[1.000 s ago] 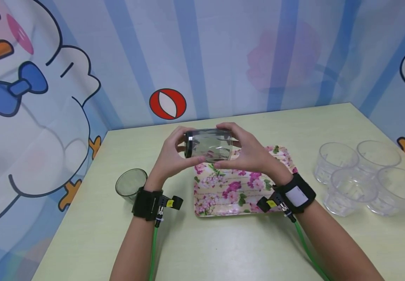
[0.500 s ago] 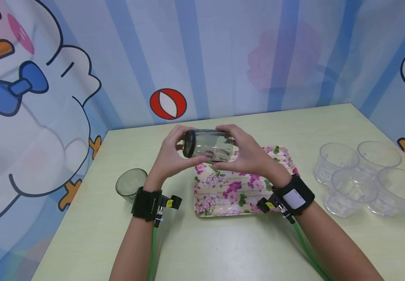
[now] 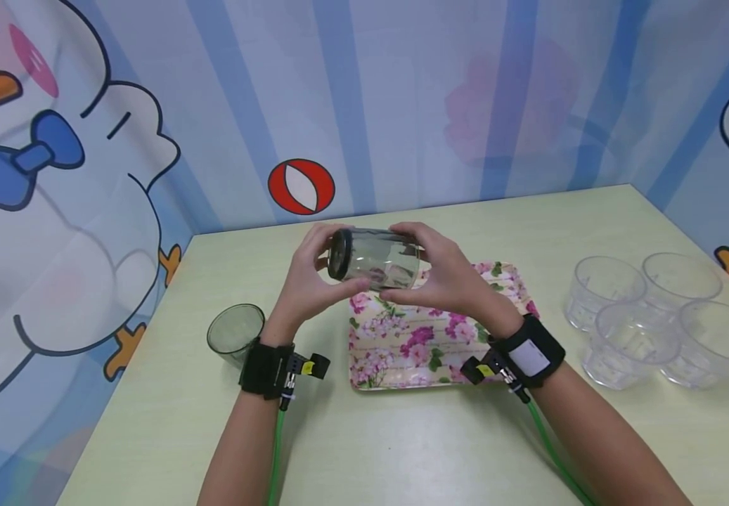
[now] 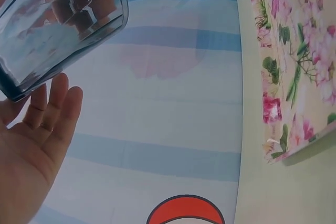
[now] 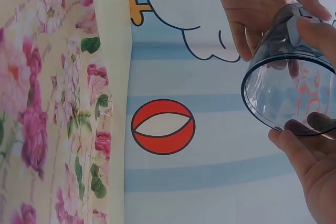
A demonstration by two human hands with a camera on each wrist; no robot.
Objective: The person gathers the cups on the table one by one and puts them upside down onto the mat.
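Note:
A smoky transparent cup [image 3: 378,266] lies on its side in the air above the far end of a floral tray [image 3: 402,348]. My left hand [image 3: 308,282] holds its dark base end, thumb underneath and fingers over the top. My right hand [image 3: 448,277] grips the other end the same way. In the left wrist view the cup [image 4: 58,24] sits above my left hand [image 4: 37,145], with the tray [image 4: 299,61] to the right. The right wrist view looks at the cup [image 5: 289,93] end-on, my right hand [image 5: 310,171] curled below it.
A second dark cup [image 3: 235,332] stands upright on the pale green table [image 3: 402,450], left of my left wrist. Several clear cups [image 3: 649,316] cluster at the right. Cartoon-printed walls close the table's far and side edges.
The cup has tipped a little, its base end rising slightly and turning more towards me. Both hands keep their hold and stay almost in place.

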